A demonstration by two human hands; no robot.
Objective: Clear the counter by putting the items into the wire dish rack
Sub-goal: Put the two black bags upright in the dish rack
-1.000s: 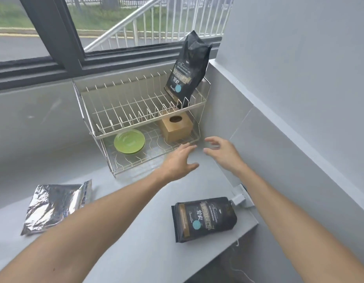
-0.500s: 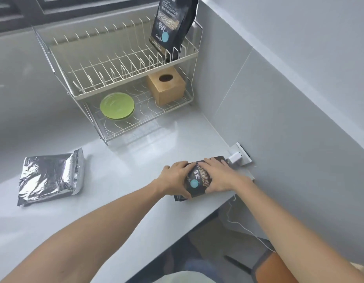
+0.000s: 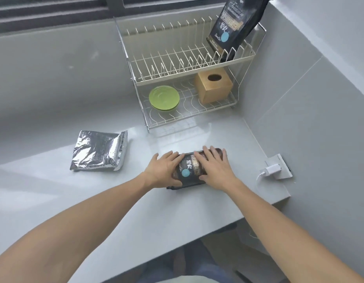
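A black coffee bag (image 3: 189, 170) with a blue dot lies on the grey counter (image 3: 136, 211). My left hand (image 3: 163, 170) grips its left side and my right hand (image 3: 214, 168) grips its right side and top. Further left a silver foil pouch (image 3: 99, 151) lies flat on the counter. The two-tier wire dish rack (image 3: 246, 57) stands in the far corner. A second black coffee bag (image 3: 236, 23) leans upright at the right of its upper tier. On the lower tier sit a green plate (image 3: 163, 98) and a wooden box (image 3: 213, 86) with a round hole.
A white charger (image 3: 272, 169) is plugged into a wall socket (image 3: 283, 170) just right of my hands, its cable hanging off the counter edge. Grey tiled walls close the right side and back. The counter's front edge runs diagonally below my forearms.
My hands dropped from near the rack onto the black bag on the counter and closed on it. The view tilted down and shifted, and the bag has moved a little left of the socket.
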